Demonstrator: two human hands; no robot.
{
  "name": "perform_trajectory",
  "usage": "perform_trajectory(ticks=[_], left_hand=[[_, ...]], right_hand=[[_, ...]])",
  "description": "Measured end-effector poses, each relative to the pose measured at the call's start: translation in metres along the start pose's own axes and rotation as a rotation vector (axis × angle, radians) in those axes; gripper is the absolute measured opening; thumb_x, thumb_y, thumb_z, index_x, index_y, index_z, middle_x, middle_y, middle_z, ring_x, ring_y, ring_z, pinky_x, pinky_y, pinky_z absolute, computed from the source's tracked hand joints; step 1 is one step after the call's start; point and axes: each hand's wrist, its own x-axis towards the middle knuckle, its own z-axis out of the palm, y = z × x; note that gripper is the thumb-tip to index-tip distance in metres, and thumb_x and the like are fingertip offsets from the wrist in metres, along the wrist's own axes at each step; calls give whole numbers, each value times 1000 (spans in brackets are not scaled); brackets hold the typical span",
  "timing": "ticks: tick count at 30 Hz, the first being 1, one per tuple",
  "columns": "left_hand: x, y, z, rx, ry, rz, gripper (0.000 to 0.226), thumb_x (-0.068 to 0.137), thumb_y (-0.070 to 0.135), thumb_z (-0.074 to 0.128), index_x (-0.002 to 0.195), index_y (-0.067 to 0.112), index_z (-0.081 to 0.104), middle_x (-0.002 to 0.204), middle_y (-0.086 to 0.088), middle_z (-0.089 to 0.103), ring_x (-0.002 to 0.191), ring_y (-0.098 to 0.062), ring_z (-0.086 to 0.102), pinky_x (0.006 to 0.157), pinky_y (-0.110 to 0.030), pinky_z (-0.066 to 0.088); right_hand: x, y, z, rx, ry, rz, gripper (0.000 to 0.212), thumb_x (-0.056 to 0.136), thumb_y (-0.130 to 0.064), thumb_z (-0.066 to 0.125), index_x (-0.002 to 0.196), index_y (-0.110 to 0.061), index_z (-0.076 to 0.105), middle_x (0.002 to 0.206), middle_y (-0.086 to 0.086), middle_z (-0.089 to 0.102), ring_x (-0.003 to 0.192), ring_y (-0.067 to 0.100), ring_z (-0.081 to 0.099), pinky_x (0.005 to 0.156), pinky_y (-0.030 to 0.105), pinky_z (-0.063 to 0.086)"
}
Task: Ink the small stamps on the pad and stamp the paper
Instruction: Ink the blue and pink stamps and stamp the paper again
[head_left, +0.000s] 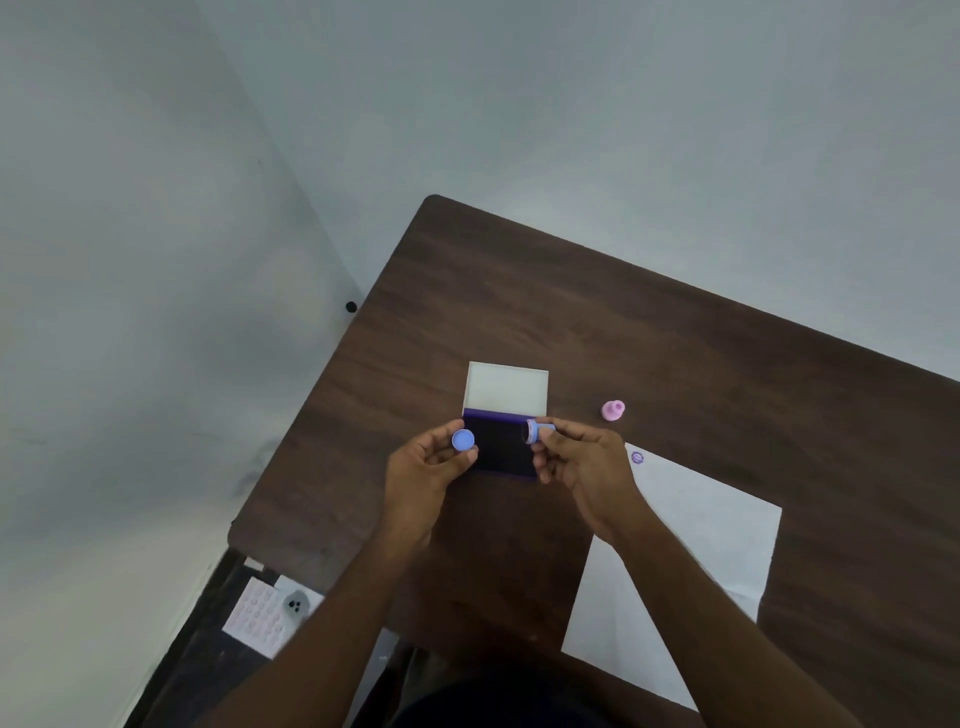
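nearest, flat white sheet of paper (691, 561) lying on the dark wood-grain surface (727, 364), one small purple print near its far corner. above the open purple ink pad (501, 447), left hand (423, 467) pinching a round blue cap (463, 440); right hand (584, 462) gripping a small blue plastic stamp (537, 431) by its barrel. likely light, rigid, a little slick; best held at the barrel, clear of the inky face. farther off, a small pink stamp (613, 410) standing alone.

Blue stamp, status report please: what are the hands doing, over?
Left hand holds blue cap. Right hand holds blue stamp over open ink pad. Paper has one print; pink stamp idle. Nothing in the way.
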Motion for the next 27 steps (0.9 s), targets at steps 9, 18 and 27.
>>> perform_trajectory(ticks=[9,18,27], left_hand=[[-1,-16,-35,456,271,139,31,76,24,78,106,22,71,103,7,67,95,-10,62,83,-27,54],[6,-40,-55,899,379,121,36,80,32,72,115,41,65,110,4,52,99,-18,45,88,-34,38],[9,-45,-58,935,355,111,42,79,41,72,119,42,62,115,3,51,101,-18,43,88,-31,37]], right_hand=[[0,7,30,4,-80,66,17,90,-5,60,103,-1,70,85,18,71,67,26,62,55,33,51],[-5,11,46,9,-169,99,18,92,-2,56,100,-2,72,83,17,70,64,24,62,51,30,51],[-4,12,49,14,-160,134,20,92,-2,55,105,3,69,82,17,69,63,23,60,50,28,50]])
